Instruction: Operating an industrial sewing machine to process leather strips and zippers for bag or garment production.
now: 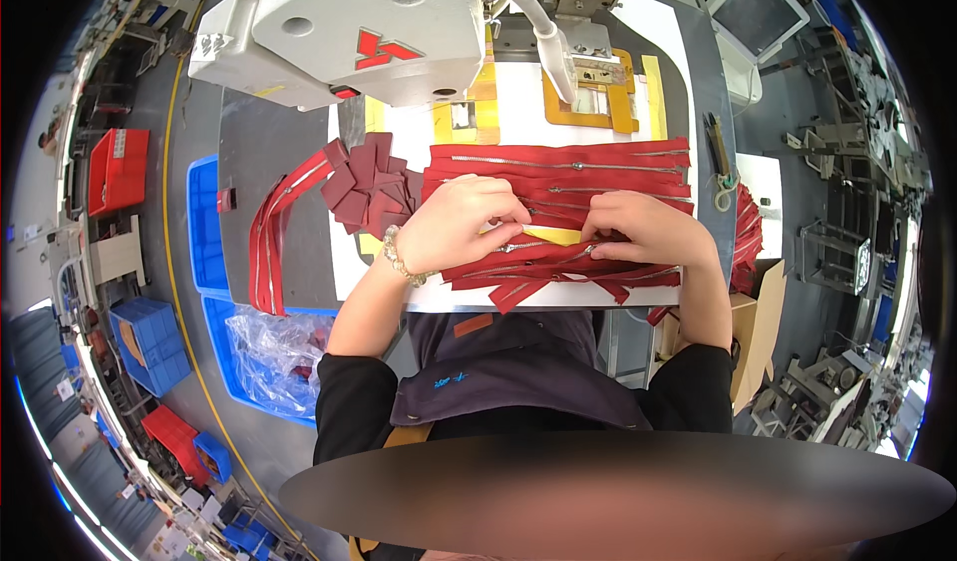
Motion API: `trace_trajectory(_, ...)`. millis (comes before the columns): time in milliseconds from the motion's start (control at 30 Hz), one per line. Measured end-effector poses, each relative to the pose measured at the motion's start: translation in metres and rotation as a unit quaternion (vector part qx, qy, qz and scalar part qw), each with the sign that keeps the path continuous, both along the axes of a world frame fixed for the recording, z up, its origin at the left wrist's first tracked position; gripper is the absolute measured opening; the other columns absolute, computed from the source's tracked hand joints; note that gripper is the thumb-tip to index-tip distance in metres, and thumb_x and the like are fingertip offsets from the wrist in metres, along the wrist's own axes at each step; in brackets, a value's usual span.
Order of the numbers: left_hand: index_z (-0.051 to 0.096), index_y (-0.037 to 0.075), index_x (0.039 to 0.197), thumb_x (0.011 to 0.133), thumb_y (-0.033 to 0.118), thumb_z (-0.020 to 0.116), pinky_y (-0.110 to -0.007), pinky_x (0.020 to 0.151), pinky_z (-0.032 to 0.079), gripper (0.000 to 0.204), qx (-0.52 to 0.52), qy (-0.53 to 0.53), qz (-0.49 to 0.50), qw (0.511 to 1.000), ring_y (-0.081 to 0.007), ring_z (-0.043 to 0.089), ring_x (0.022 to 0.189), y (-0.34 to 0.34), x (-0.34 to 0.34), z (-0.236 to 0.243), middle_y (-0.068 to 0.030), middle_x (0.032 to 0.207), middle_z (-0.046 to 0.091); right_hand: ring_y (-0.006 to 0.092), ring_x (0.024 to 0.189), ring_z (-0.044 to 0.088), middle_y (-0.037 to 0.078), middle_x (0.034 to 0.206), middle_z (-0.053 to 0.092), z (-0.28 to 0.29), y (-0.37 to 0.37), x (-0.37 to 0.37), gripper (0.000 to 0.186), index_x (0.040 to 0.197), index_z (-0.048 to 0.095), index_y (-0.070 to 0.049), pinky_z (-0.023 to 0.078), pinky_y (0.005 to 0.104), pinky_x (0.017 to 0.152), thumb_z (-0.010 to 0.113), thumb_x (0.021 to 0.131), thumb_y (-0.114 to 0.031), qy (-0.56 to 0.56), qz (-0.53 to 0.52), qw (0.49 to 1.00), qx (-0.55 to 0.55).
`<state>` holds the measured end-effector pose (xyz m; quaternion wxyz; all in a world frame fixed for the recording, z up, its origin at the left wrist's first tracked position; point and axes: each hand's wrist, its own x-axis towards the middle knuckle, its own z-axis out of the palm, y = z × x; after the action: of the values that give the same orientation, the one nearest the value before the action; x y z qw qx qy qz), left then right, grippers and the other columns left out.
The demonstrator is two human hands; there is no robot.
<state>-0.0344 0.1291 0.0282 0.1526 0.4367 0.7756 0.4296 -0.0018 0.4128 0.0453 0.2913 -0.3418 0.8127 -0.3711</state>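
Note:
Red zippers (568, 162) with metal teeth and sliders lie side by side across the table in front of me. My left hand (474, 224) is closed in a pinch at a zipper in the nearer part of this row. Farther right, the bent fingers of my right hand (633, 230) pinch a zipper beside its slider. A yellow patch (553, 235) shows between my two hands. To the left lie a heap of dark red fabric pieces (374, 187) and a bundle of red zippers (267, 252), curving over the table's left side. My fingers partly hide the zippers they grip.
A large white machine head (369, 27) overhangs the table's far side, with orange-yellow frames (593, 117) near it. Scissors (723, 190) lie at the right edge. Blue bins (207, 222) stand left, a cardboard box (758, 332) right, and a screen (758, 12) far right.

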Motion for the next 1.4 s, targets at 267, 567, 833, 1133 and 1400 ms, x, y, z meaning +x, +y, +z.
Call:
trace_trajectory(267, 0.066, 0.011, 0.100, 0.080, 0.033, 0.073, -0.034, 0.075, 0.035, 0.031, -0.025, 0.043, -0.060, 0.997, -0.0223, 0.048, 0.082, 0.023, 0.018, 0.004, -0.0040, 0.085, 0.052, 0.0228, 0.077, 0.053, 0.008, 0.080, 0.051, 0.002, -0.005, -0.002, 0.012, 0.086, 0.057, -0.003, 0.044, 0.0350, 0.068, 0.065, 0.078, -0.007, -0.039, -0.011, 0.999, -0.028)
trace_trajectory(567, 0.065, 0.011, 0.094, 0.085, 0.024, 0.066, -0.035, 0.076, 0.037, 0.016, -0.024, 0.016, -0.037, 0.999, -0.0226, 0.051, 0.084, 0.044, 0.026, -0.002, -0.0040, 0.084, 0.054, 0.0203, 0.076, 0.056, 0.006, 0.082, 0.057, 0.002, -0.004, -0.005, 0.011, 0.087, 0.056, -0.003, 0.045, 0.0311, 0.068, 0.065, 0.083, -0.009, -0.093, -0.046, 0.992, -0.071)
trace_trajectory(833, 0.053, 0.005, 0.100, 0.096, 0.012, 0.051, -0.031, 0.069, 0.044, 0.008, 0.065, -0.282, 0.018, 0.957, -0.0133, 0.053, 0.075, 0.045, 0.011, 0.012, -0.0034, 0.079, 0.053, 0.0079, 0.070, 0.052, 0.001, 0.074, 0.055, 0.004, 0.007, -0.006, 0.017, 0.101, 0.052, -0.003, 0.042, 0.0246, 0.066, 0.063, 0.089, -0.010, -0.204, -0.167, 0.951, -0.159)
trace_trajectory(1133, 0.059, 0.003, 0.099, 0.088, 0.014, 0.065, -0.028, 0.066, 0.045, 0.017, -0.028, -0.139, 0.109, 0.984, -0.0138, 0.055, 0.068, 0.014, -0.021, 0.007, -0.0055, 0.080, 0.061, 0.0087, 0.068, 0.044, 0.000, 0.074, 0.046, 0.009, 0.010, -0.007, 0.038, 0.115, 0.058, -0.006, 0.038, 0.0227, 0.062, 0.069, 0.078, -0.004, 0.029, -0.256, 0.964, -0.063)
trace_trajectory(1400, 0.062, 0.005, 0.095, 0.081, 0.013, 0.069, -0.033, 0.069, 0.046, 0.018, -0.116, -0.018, 0.168, 0.979, -0.0244, 0.059, 0.074, -0.004, -0.020, 0.016, -0.0079, 0.085, 0.062, 0.0183, 0.082, 0.051, 0.002, 0.084, 0.053, 0.020, 0.021, -0.004, 0.048, 0.119, 0.061, -0.012, 0.033, 0.0324, 0.082, 0.067, 0.074, 0.002, 0.136, -0.176, 0.974, 0.041)
